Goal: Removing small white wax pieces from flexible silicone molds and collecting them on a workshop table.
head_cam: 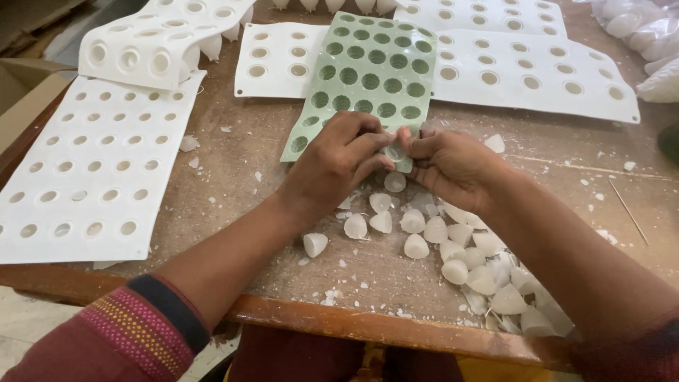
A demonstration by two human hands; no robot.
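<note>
I see my left hand (338,164) and right hand (447,164) both pinching the near end of a pale green flexible mould sheet with round cavities (368,78), which lies mid-table, running toward the far edge. Small white cone-shaped wax castings (436,231) lie scattered just below my hands, spreading toward the near right edge of the worn wooden table (233,159).

The left hand (336,166) and the right hand (449,166) sit close together, thumbs almost touching. Both hands have bent fingers that pinch tight. The two arms come up from below, making a V.
</note>
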